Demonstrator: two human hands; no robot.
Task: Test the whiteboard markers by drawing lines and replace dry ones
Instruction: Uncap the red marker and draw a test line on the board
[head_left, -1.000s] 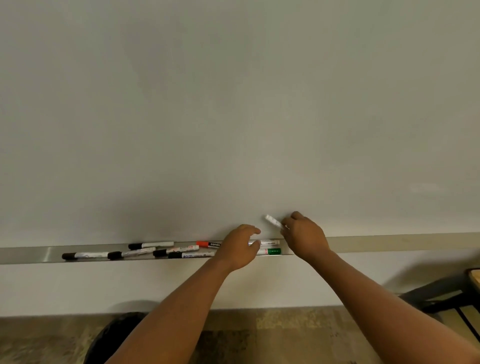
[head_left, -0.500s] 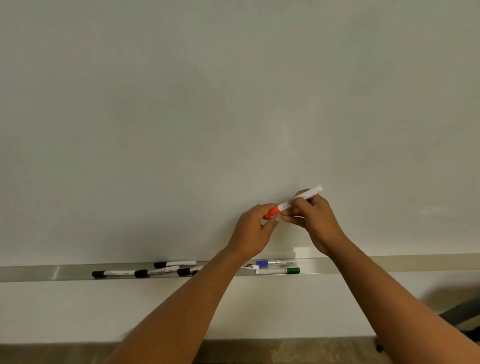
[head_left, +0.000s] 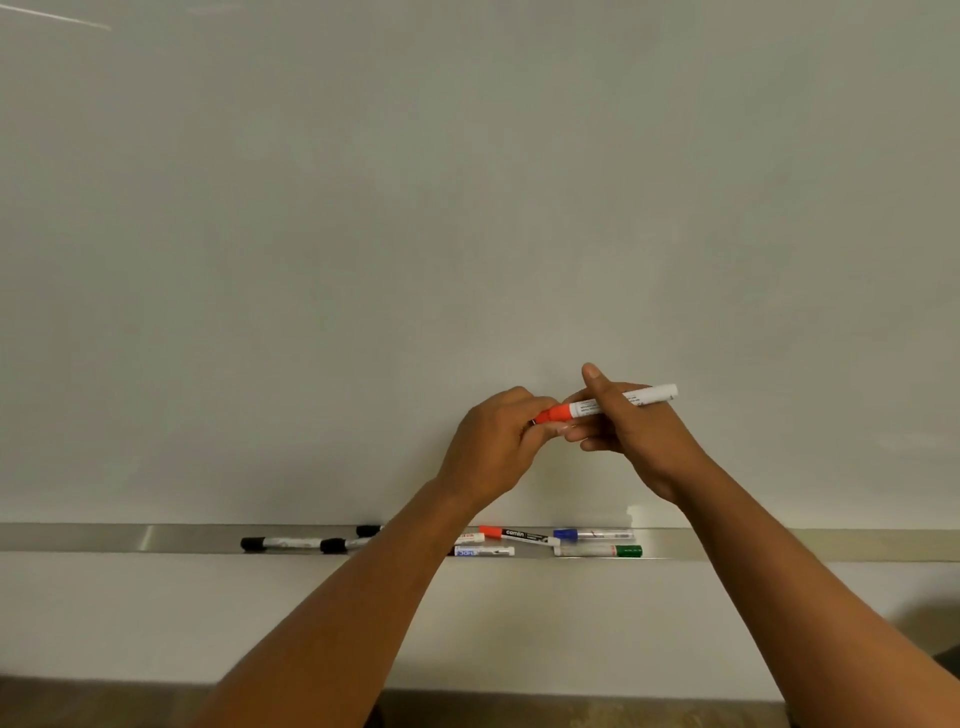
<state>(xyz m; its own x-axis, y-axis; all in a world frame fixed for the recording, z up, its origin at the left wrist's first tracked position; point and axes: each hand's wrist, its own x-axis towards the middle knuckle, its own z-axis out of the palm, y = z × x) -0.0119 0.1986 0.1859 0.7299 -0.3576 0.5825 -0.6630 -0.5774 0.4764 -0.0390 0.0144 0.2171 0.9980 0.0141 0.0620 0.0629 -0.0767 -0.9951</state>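
I hold a white marker with a red cap (head_left: 644, 397) in front of the blank whiteboard (head_left: 467, 208). My right hand (head_left: 631, 431) grips its white barrel. My left hand (head_left: 501, 441) pinches the red cap (head_left: 553, 414) at the marker's left end. The cap sits on the marker. Below, the metal tray (head_left: 104, 538) carries several more markers: black-capped ones (head_left: 280, 544) on the left, a red-capped one (head_left: 514, 534), a blue-capped one (head_left: 592, 533) and a green-capped one (head_left: 600, 551) on the right. My left forearm hides part of the tray's middle.
A white wall strip (head_left: 156, 613) runs under the tray, with floor (head_left: 571, 712) at the bottom edge. A faint light streak (head_left: 52, 15) marks the board's top left corner.
Both hands rose from the tray with the red-capped marker and brought it together in front of the board. My view tilted upward, so the tray now sits lower in the frame.
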